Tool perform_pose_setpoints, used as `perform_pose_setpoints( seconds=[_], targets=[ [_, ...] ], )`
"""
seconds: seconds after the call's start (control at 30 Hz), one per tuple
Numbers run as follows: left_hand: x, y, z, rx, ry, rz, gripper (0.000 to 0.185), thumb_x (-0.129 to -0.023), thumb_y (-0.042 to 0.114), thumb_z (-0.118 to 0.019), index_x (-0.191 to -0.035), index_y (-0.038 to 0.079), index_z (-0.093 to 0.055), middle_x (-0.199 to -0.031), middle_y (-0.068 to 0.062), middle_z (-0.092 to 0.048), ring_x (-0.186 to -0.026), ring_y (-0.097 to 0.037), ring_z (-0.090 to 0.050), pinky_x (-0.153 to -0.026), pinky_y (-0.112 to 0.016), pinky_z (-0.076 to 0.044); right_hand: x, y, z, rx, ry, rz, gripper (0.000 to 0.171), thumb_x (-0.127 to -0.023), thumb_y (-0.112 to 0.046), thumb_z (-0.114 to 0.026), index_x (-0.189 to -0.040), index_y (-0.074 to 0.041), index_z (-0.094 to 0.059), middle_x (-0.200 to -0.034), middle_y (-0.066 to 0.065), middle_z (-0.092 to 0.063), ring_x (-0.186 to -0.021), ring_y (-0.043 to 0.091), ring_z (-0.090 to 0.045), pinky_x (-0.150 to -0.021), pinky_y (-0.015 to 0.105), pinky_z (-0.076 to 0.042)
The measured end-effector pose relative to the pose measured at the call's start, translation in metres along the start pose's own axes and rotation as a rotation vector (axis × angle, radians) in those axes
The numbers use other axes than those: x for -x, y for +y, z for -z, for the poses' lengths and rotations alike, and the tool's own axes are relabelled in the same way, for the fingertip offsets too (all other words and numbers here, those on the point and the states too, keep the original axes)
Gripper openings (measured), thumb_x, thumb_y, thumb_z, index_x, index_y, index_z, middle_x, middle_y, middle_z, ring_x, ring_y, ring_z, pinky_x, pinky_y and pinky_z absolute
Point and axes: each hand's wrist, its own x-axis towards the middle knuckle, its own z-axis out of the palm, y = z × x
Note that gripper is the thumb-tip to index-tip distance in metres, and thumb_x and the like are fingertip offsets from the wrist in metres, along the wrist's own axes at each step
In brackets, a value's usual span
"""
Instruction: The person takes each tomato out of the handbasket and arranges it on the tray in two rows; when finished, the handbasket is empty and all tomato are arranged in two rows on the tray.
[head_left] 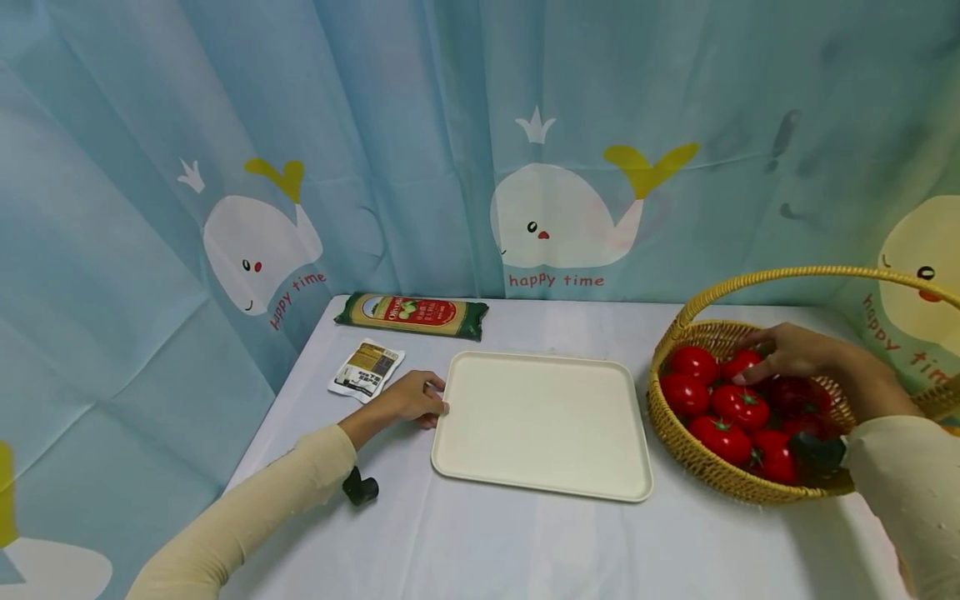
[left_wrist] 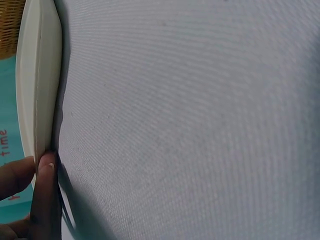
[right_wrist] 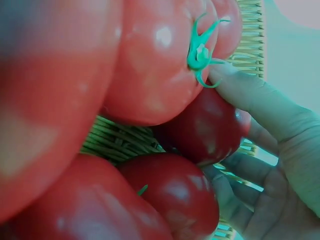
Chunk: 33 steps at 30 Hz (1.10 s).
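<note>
At the left edge of a cream tray [head_left: 543, 425], my left hand [head_left: 411, 396] pinches the rim. In the left wrist view, the thumb and a finger [left_wrist: 46, 175] meet at the tray's side [left_wrist: 47, 85]. My right hand [head_left: 795, 354] reaches into a wicker basket [head_left: 675, 425] of several red tomatoes [head_left: 740, 407]. Its thumb and fingers curl round a tomato [head_left: 741, 364] towards the back. The right wrist view shows this darker tomato [right_wrist: 205, 127] between the thumb and the fingers, which are partly hidden behind it. Other tomatoes crowd close to that hand.
A long green and red pasta packet [head_left: 412, 315] lies at the back left. In front of it is a small white and brown pouch [head_left: 367, 370]. A black object [head_left: 360, 487] shows beside the left forearm. The basket's tall handle [head_left: 795, 273] arches above the right hand.
</note>
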Motion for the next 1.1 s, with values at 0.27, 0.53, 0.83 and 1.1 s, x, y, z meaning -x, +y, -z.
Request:
perform_pose_setpoints(
  seconds=[0.27, 0.53, 0.83, 1.1],
  targets=[
    [0.001, 0.001, -0.001, -0.024, 0.011, 0.008, 0.039, -0.088, 0.005, -0.072, -0.124, -0.001, -0.058, -0.088, -0.010, -0.066, -0.062, -0.013, -0.065, -0.056, -0.023, -0.060, 0.001, -0.003, 0.000, 0.017, 0.000, 0.010, 0.064, -0.086, -0.035, -0.077, -0.127, 0.011, -0.059, -0.119, 0.038, -0.062, -0.113, 0.057, -0.055, -0.090, 0.067, -0.049],
    [0.001, 0.002, -0.002, -0.024, 0.010, 0.018, 0.038, -0.089, 0.004, -0.071, -0.125, -0.001, -0.057, -0.088, -0.010, -0.065, -0.063, -0.013, -0.064, -0.056, -0.023, -0.060, 0.005, -0.006, 0.000, 0.032, 0.067, 0.007, 0.067, -0.085, -0.035, -0.078, -0.127, 0.013, -0.058, -0.111, 0.037, -0.066, -0.104, 0.051, -0.061, -0.087, 0.062, -0.052],
    [0.001, 0.001, -0.003, -0.004, 0.007, 0.010, 0.040, -0.089, 0.002, -0.069, -0.126, -0.003, -0.056, -0.090, -0.011, -0.065, -0.066, -0.014, -0.064, -0.058, -0.024, -0.060, 0.011, -0.010, -0.001, -0.056, 0.105, 0.000, 0.066, -0.087, -0.036, -0.076, -0.127, 0.013, -0.056, -0.108, 0.029, -0.069, -0.091, 0.034, -0.069, -0.074, 0.036, -0.056],
    [0.002, 0.000, -0.004, -0.017, 0.015, 0.005, 0.040, -0.089, 0.003, -0.070, -0.127, -0.002, -0.056, -0.092, -0.011, -0.065, -0.067, -0.014, -0.065, -0.059, -0.023, -0.060, 0.021, -0.020, -0.005, -0.154, 0.130, -0.018, 0.064, -0.092, -0.033, -0.072, -0.132, 0.012, -0.051, -0.108, 0.026, -0.069, -0.077, 0.022, -0.070, -0.067, 0.025, -0.056]
  ],
)
